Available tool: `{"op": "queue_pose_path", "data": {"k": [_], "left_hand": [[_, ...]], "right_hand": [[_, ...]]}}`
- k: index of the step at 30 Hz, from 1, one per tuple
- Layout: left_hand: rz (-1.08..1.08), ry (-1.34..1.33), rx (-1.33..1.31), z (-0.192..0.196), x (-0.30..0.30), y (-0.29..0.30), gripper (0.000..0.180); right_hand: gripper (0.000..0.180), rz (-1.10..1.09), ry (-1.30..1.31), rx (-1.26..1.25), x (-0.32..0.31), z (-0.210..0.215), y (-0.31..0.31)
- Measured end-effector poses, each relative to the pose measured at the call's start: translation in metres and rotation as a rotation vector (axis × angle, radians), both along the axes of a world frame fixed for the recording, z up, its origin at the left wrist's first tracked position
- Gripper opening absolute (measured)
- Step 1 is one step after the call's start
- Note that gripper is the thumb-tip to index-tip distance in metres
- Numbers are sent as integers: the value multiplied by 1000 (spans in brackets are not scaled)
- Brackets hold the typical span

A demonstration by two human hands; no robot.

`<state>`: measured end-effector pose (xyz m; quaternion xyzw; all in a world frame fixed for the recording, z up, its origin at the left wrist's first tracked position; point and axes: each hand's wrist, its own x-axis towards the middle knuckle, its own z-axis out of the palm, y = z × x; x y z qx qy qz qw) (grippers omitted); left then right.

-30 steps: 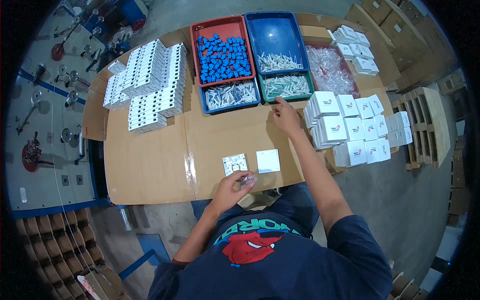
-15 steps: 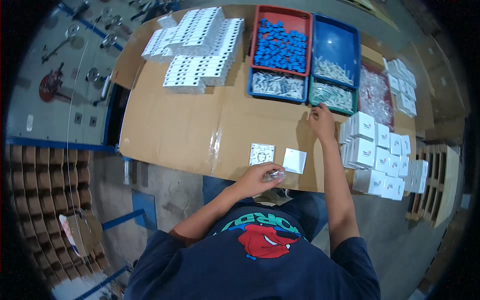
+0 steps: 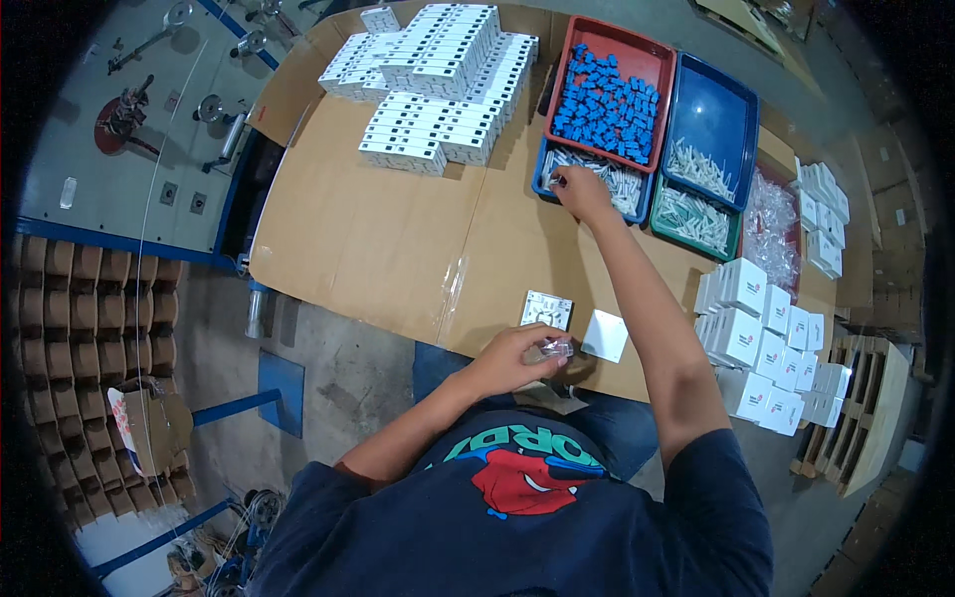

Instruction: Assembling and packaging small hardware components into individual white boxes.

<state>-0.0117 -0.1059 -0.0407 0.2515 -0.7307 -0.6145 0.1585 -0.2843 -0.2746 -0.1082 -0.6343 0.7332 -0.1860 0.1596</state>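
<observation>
My left hand point(image 3: 512, 360) is closed around a small clear plastic bag point(image 3: 558, 348) close to the table's near edge. Just beyond it lies a white square frame with cut-outs point(image 3: 546, 310). A plain white square plate point(image 3: 604, 336) rests to its right. My right hand point(image 3: 585, 191) reaches over the left end of a blue tray point(image 3: 637, 218) filled with small pale pieces point(image 3: 622, 185). Its fingertips are pinched together; whatever is between them is too small to make out.
A red tray point(image 3: 652, 38) of blue clips point(image 3: 607, 104) stands behind. Beside it are a blue tray point(image 3: 711, 109) and a green tray point(image 3: 737, 239) with white plugs. Stacked white parts point(image 3: 438, 99) stand far left, white boxes point(image 3: 741, 328) at right, clear bags point(image 3: 771, 224) beyond.
My right hand has moved left from the green tray to the blue tray of small pale pieces. My left hand keeps its hold on the plastic bag. The view has shifted slightly.
</observation>
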Motion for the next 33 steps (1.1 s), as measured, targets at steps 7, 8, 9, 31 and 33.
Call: {"op": "queue_pose_path", "data": {"k": [7, 8, 9, 31, 33], "left_hand": [[63, 4, 26, -7, 13, -4, 36], [66, 5, 26, -8, 14, -5, 36], [85, 15, 19, -8, 14, -6, 37], [518, 192, -133, -2, -18, -33, 44], [510, 212, -140, 2, -21, -31, 44]], "right_hand": [[18, 79, 109, -25, -9, -24, -31], [16, 70, 114, -106, -10, -26, -32], [16, 72, 116, -106, -14, -27, -33], [14, 39, -833, -95, 44, 112, 159], [12, 51, -705, -111, 56, 126, 171]]}}
